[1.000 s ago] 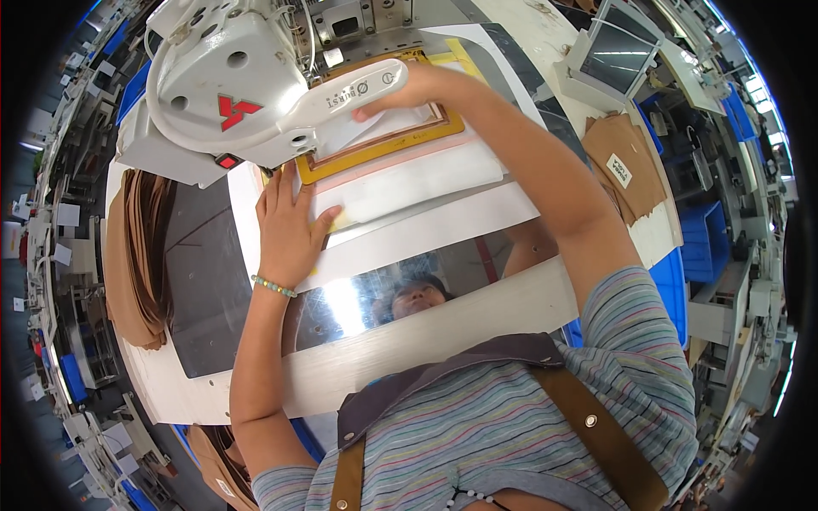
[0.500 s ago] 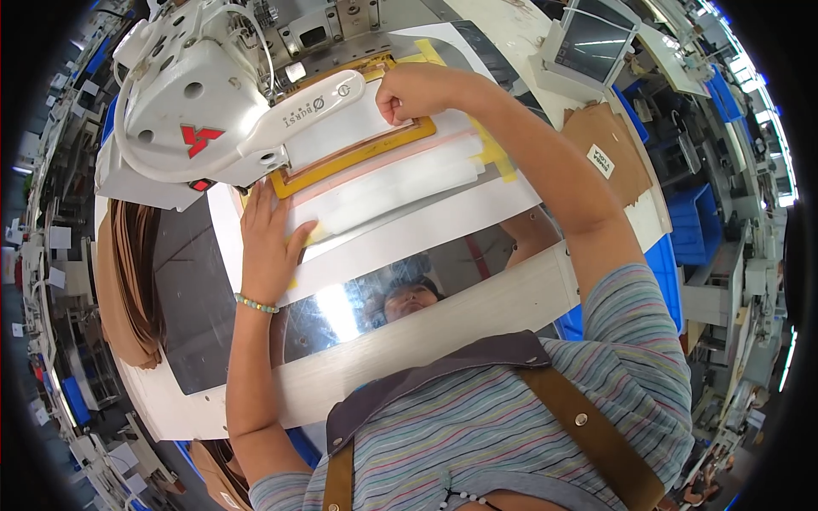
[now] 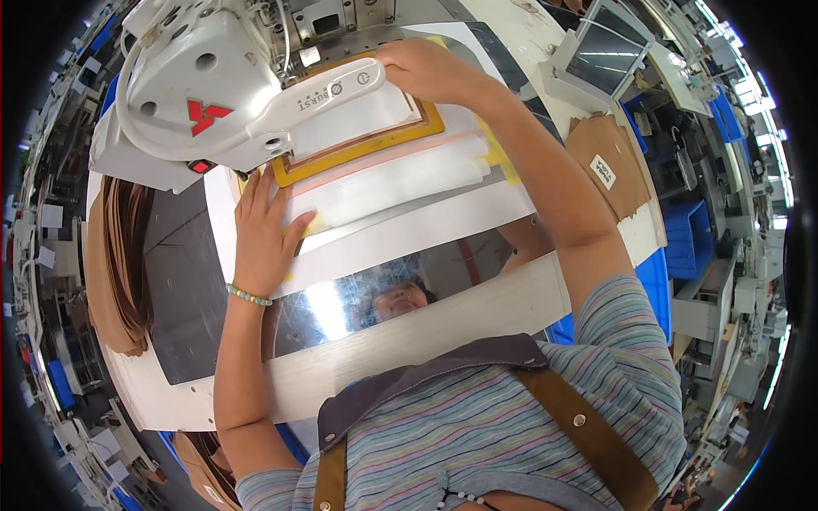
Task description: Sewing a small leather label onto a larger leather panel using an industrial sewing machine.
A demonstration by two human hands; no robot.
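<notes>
My left hand [image 3: 266, 234] lies flat with fingers spread on the left part of a white layered template [image 3: 409, 217], its fingertips close to the lower left corner of a yellow rectangular frame [image 3: 366, 155]. Inside that frame is a white sheet [image 3: 358, 123]. My right hand [image 3: 433, 72] is over the frame's upper right side with its fingers curled inward. Whatever those fingers may hold is hidden. A white sewing machine head [image 3: 175, 111] stands at the upper left, and its rounded white arm-shaped lamp [image 3: 328, 94] reaches across the frame to beside my right fingers.
Stacked brown pieces [image 3: 119, 264] hang over the table's left side. More brown pieces [image 3: 609, 157] with a white label lie at the right, below a screen [image 3: 605, 55]. A shiny metal plate [image 3: 341, 311] borders the table's near edge. Blue bins [image 3: 686, 243] stand beyond the right side.
My right hand has moved up and away along the frame's right side, towards the tip of the white lamp. My left hand stays flat on the template. The whole view has shifted slightly.
</notes>
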